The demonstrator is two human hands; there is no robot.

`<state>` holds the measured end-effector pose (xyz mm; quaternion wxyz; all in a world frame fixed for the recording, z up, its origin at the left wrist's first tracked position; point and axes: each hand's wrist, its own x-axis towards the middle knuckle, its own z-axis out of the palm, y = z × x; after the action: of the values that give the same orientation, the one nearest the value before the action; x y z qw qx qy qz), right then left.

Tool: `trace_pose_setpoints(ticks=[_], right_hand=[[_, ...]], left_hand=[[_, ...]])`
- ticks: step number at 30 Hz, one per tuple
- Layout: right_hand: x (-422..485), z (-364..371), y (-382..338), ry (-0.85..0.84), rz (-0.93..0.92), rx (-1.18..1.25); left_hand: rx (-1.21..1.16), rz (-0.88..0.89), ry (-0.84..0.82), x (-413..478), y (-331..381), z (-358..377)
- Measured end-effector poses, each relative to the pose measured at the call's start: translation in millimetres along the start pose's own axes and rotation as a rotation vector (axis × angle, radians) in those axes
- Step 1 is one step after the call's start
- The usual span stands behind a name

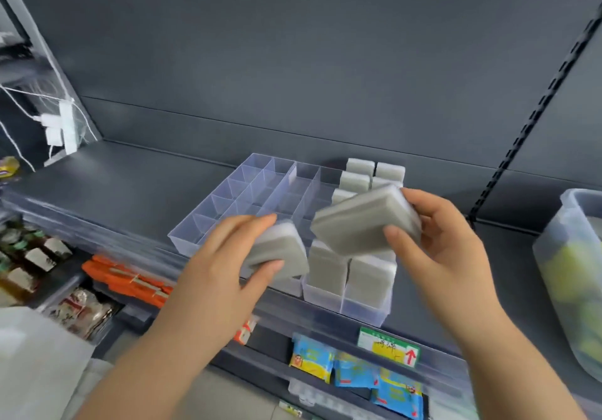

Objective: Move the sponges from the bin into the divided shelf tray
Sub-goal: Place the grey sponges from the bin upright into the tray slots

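Grey foam seemed light and soft; left hand (224, 256) gripped the left sponge (286, 245), right hand (452, 243) the right sponge (358, 224), by the edges.

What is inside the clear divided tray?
In the divided tray, grey-white sponges stand in the right-hand compartments, back and front. The left compartments show none. The left hand and right hand, each holding a sponge, cover the middle ones, hiding their content.

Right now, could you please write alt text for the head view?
The left hand grips one grey sponge, the right hand another sponge, over a clear divided tray on a dark shelf; stored sponges stand in its right compartments. A translucent bin stands at right.
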<state>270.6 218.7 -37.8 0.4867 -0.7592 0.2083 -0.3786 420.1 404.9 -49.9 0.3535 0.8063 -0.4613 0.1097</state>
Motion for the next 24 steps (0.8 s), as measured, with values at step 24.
trace_pose_setpoints(ticks=[24], right_hand=[[224.1, 114.0, 53.4, -0.132, 0.205, -0.838]], left_hand=[[-0.302, 0.14, -0.184, 210.8, -176.5, 19.0]])
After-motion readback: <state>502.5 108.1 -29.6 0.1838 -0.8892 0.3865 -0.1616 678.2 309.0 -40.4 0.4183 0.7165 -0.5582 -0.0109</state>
